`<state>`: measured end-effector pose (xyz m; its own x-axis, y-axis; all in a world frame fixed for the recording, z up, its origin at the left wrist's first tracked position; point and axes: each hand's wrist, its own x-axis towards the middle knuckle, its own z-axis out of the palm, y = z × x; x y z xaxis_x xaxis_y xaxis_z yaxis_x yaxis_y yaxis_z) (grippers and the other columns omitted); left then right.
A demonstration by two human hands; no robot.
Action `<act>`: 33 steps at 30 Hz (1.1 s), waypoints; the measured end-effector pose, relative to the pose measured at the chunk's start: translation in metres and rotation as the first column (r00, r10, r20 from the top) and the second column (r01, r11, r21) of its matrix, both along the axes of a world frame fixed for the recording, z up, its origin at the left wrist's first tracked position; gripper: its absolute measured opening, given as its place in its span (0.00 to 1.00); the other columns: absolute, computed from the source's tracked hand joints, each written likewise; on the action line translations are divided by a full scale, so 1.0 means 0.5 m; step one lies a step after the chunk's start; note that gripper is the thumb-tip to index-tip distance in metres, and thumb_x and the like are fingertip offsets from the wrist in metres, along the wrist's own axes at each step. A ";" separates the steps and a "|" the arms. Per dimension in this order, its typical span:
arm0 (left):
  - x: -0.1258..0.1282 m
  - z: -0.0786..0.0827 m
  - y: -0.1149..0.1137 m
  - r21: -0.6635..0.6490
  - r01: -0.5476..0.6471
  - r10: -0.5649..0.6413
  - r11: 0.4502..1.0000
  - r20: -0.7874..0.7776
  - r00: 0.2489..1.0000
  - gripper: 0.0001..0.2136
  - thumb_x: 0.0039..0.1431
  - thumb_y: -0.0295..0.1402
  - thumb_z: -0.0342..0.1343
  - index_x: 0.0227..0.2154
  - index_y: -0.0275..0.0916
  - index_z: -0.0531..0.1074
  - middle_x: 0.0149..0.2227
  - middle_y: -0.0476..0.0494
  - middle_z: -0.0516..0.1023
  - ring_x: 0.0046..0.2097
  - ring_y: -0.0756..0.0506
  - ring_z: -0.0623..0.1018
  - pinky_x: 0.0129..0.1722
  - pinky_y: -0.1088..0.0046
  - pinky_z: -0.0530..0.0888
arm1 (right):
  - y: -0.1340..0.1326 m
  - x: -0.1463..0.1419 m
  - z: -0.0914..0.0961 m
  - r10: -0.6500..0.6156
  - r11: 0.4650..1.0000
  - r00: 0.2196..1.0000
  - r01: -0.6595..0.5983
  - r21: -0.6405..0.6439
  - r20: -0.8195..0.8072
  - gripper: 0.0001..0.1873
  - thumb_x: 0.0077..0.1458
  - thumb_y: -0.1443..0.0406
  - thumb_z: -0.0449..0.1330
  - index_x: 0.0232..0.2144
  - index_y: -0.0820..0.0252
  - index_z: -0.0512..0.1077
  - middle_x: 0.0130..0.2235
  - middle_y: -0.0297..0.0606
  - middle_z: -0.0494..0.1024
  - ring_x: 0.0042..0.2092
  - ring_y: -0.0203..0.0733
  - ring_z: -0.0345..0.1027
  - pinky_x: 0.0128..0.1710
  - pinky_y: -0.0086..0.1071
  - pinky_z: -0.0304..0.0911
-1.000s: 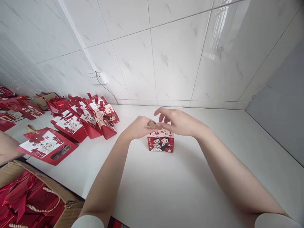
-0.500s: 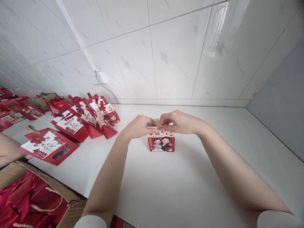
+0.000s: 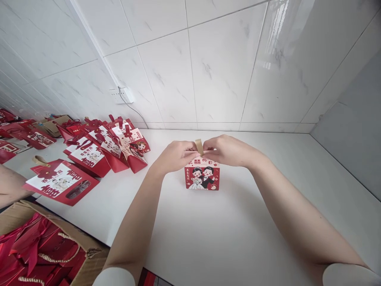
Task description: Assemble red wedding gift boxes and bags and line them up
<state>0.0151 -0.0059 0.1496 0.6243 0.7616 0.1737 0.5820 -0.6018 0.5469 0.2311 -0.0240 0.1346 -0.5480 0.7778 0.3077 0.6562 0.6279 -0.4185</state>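
A small red-and-white gift box (image 3: 203, 178) with a cartoon bride and groom on its front stands upright on the white table (image 3: 208, 230). From its top rises a gold ribbon loop (image 3: 199, 147). My left hand (image 3: 181, 154) pinches the box's top edge just left of the loop. On the right of the loop, my right hand (image 3: 224, 150) pinches the same edge between thumb and fingers. The fingertips of both hands lie close to the ribbon, and the rear of the box is hidden.
At the left stand several red gift boxes (image 3: 89, 157) with ribbon handles, some leaning together. A cardboard carton (image 3: 89, 246) of red bags with rope handles sits at lower left. Another person's arm (image 3: 10, 186) shows at the left edge. A socket (image 3: 122, 95) with a cable is on the tiled wall.
The top of the box has been drawn together between my fingers. The ribbon loop now stands more upright, and both hands have risen slightly.
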 end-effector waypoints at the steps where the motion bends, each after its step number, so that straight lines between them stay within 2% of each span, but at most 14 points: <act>1: 0.000 0.004 -0.003 -0.012 0.018 -0.018 1.000 0.055 0.998 0.12 0.60 0.38 0.51 0.37 0.38 0.76 0.35 0.45 0.79 0.39 0.46 0.76 0.41 0.72 0.71 | -0.003 0.001 0.005 -0.002 1.000 0.999 0.002 0.008 -0.036 0.09 0.59 0.62 0.55 0.27 0.57 0.69 0.22 0.31 0.66 0.22 0.34 0.52 0.24 0.30 0.45; 5: 0.001 0.032 -0.030 -0.039 0.068 -0.056 0.997 0.251 0.966 0.11 0.61 0.38 0.51 0.36 0.36 0.74 0.36 0.44 0.77 0.41 0.46 0.75 0.43 0.72 0.71 | -0.034 0.006 0.038 0.030 0.999 0.982 -0.035 -0.018 -0.188 0.13 0.62 0.58 0.52 0.30 0.58 0.70 0.22 0.30 0.64 0.23 0.33 0.52 0.24 0.29 0.48; 9: 0.004 0.065 -0.070 -0.006 0.088 -0.082 0.996 0.313 0.946 0.11 0.61 0.39 0.53 0.32 0.36 0.73 0.32 0.45 0.75 0.35 0.48 0.73 0.37 0.73 0.70 | -0.077 0.013 0.072 0.064 0.995 0.962 -0.082 -0.056 -0.267 0.17 0.64 0.55 0.51 0.28 0.57 0.68 0.21 0.30 0.62 0.23 0.33 0.52 0.23 0.29 0.48; 13: 0.011 0.073 -0.088 -0.035 0.133 -0.112 0.990 0.352 0.929 0.10 0.61 0.38 0.54 0.29 0.37 0.73 0.28 0.47 0.72 0.30 0.50 0.71 0.31 0.74 0.68 | -0.095 0.021 0.082 0.081 0.990 0.954 -0.110 -0.089 -0.288 0.18 0.64 0.54 0.50 0.26 0.56 0.65 0.21 0.29 0.59 0.22 0.32 0.50 0.23 0.29 0.47; 16: 0.019 0.061 -0.083 -0.129 0.166 -0.108 0.978 0.370 0.923 0.11 0.62 0.39 0.53 0.30 0.36 0.72 0.27 0.47 0.71 0.30 0.50 0.70 0.28 0.74 0.66 | -0.084 0.026 0.076 0.113 0.979 0.945 -0.158 -0.127 -0.307 0.18 0.64 0.55 0.50 0.25 0.56 0.63 0.22 0.29 0.58 0.24 0.32 0.50 0.24 0.29 0.48; 19: 0.024 0.049 -0.070 -0.167 0.152 -0.083 0.974 0.363 0.928 0.12 0.63 0.40 0.51 0.32 0.36 0.72 0.29 0.46 0.72 0.30 0.50 0.71 0.29 0.74 0.66 | -0.068 0.032 0.069 0.119 0.964 0.934 -0.190 -0.185 -0.338 0.16 0.65 0.56 0.49 0.27 0.57 0.63 0.25 0.30 0.60 0.26 0.33 0.52 0.25 0.28 0.49; 23: 0.020 0.042 -0.044 -0.118 0.046 -0.010 0.992 0.293 0.956 0.13 0.63 0.41 0.49 0.32 0.37 0.72 0.30 0.47 0.73 0.32 0.49 0.71 0.30 0.74 0.66 | -0.053 0.036 0.059 0.024 0.980 0.958 -0.080 -0.184 -0.287 0.11 0.64 0.58 0.50 0.35 0.55 0.68 0.25 0.30 0.64 0.26 0.34 0.54 0.26 0.28 0.50; 26: 0.011 0.031 -0.016 -0.074 -0.015 0.028 0.997 0.182 0.983 0.13 0.62 0.40 0.49 0.34 0.38 0.74 0.33 0.47 0.76 0.36 0.48 0.73 0.35 0.73 0.68 | -0.033 0.032 0.036 -0.029 0.985 0.969 -0.014 -0.172 -0.246 0.06 0.61 0.62 0.52 0.39 0.54 0.68 0.28 0.30 0.70 0.28 0.36 0.59 0.28 0.29 0.52; 30: 0.004 0.006 0.014 -0.091 -0.018 0.021 0.996 0.031 0.999 0.11 0.59 0.38 0.51 0.37 0.42 0.77 0.39 0.48 0.79 0.42 0.45 0.76 0.43 0.71 0.70 | 0.009 0.019 -0.008 -0.080 0.975 0.987 0.049 -0.216 -0.140 0.05 0.57 0.67 0.51 0.34 0.55 0.67 0.26 0.31 0.68 0.27 0.36 0.57 0.27 0.30 0.50; 33: 0.007 -0.008 0.020 -0.063 -0.073 0.071 0.995 -0.035 0.997 0.11 0.57 0.38 0.53 0.36 0.44 0.78 0.39 0.49 0.80 0.42 0.45 0.76 0.41 0.71 0.70 | 0.027 0.013 -0.027 -0.091 0.962 0.988 0.054 -0.267 -0.128 0.05 0.56 0.67 0.51 0.33 0.55 0.66 0.27 0.32 0.68 0.28 0.37 0.57 0.27 0.30 0.50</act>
